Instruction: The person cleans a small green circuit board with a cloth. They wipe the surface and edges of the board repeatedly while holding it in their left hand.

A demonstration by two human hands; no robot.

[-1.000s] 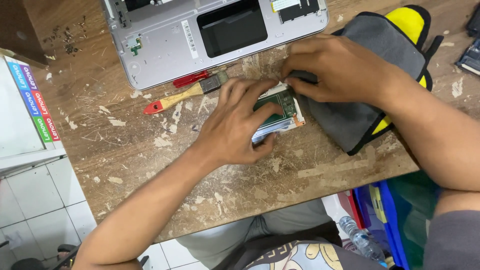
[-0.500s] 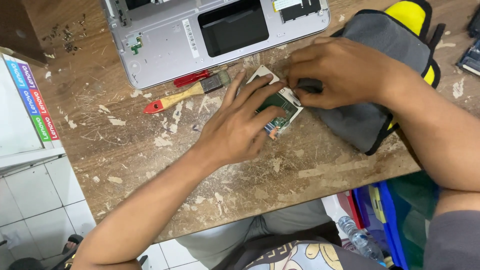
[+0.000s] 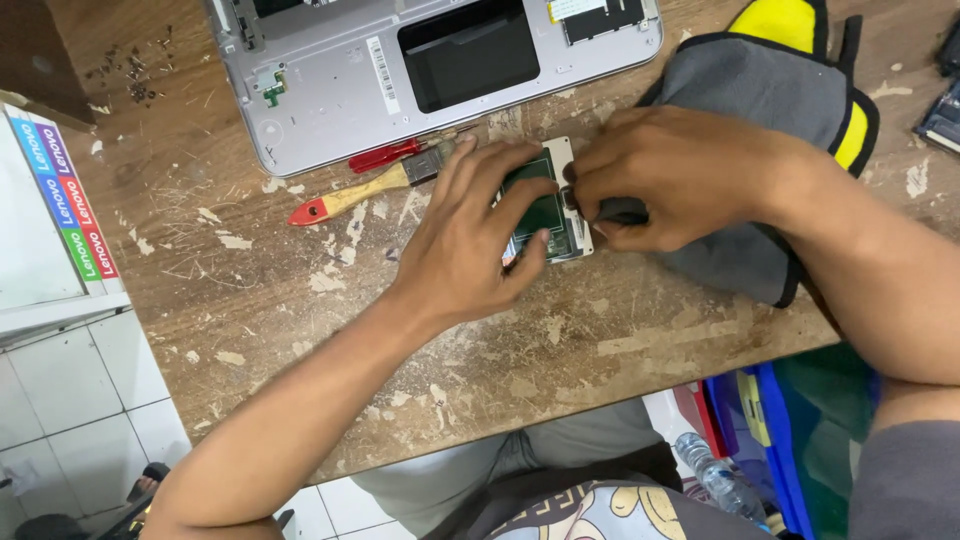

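Note:
My left hand [image 3: 470,235] lies flat on a small green circuit board in a white frame [image 3: 548,205], pressing it onto the worn wooden table [image 3: 330,330]. My right hand [image 3: 665,175] pinches at the board's right edge, fingers closed around a small dark part I cannot make out. The right wrist rests on a grey and yellow pouch [image 3: 790,110].
An opened silver laptop base [image 3: 400,70] lies at the table's far edge. A wooden-handled brush with a red tip [image 3: 360,195] and a red-handled screwdriver [image 3: 385,155] lie in front of it. A white box [image 3: 40,220] stands at left. A bottle [image 3: 715,480] sits below right.
The board has been turned from tilted to lying squarer on the table. My left hand has flattened over it and my right hand has shifted to its right edge.

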